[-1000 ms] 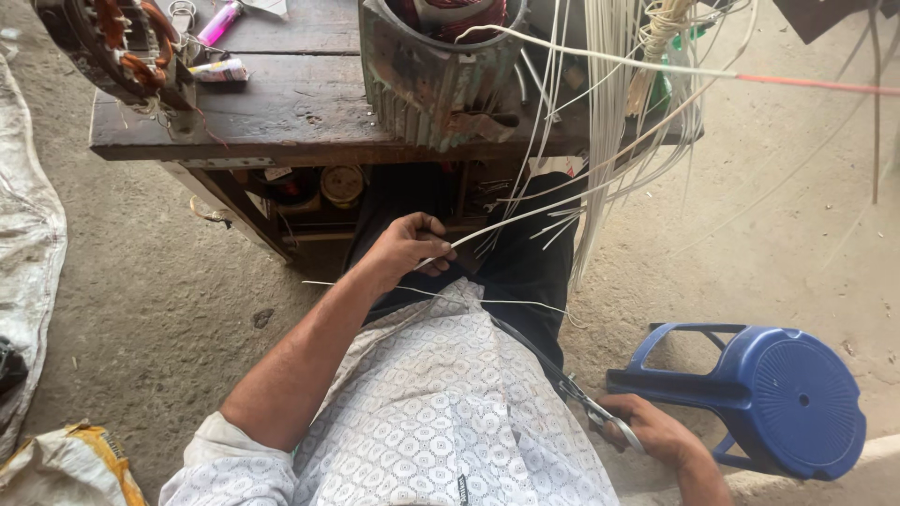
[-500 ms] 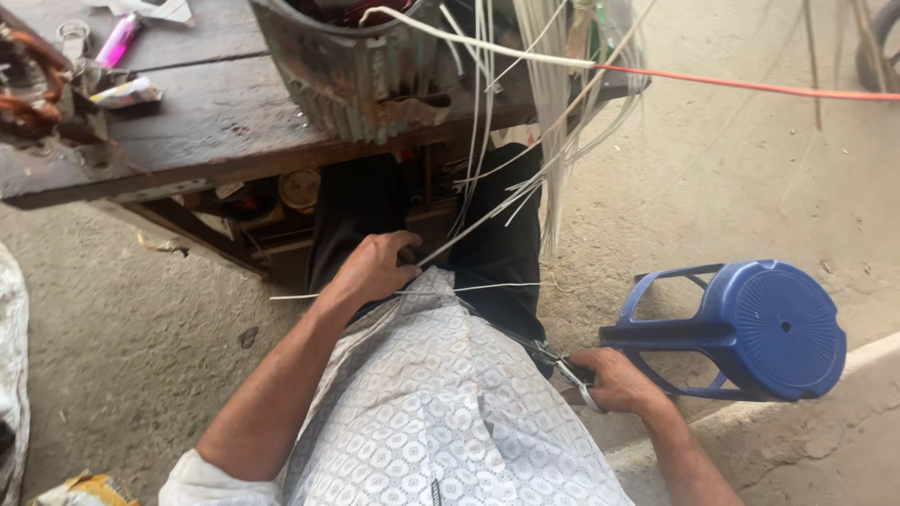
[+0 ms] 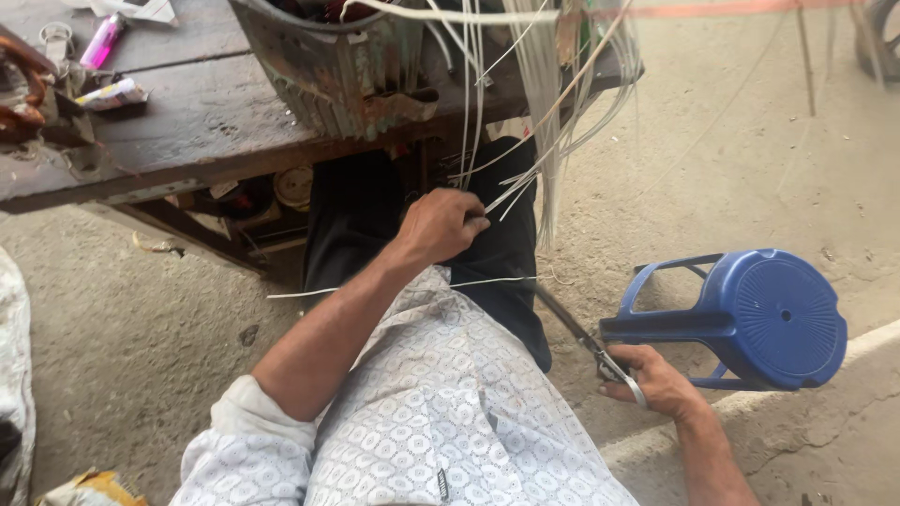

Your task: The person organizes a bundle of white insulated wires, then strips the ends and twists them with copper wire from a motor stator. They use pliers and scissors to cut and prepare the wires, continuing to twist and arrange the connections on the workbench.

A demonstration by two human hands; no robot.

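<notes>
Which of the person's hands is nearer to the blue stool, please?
The right. The right hand, holding scissors, sits just beside the blue stool, below its legs. The left hand is farther off over the lap, gripping white strips.

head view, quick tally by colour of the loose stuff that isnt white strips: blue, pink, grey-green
blue: 1, the plastic stool lying on its side by the right hand
pink: 1, the lighter on the wooden table
grey-green: 1, the ribbed motor housing on that table
total: 3
</notes>
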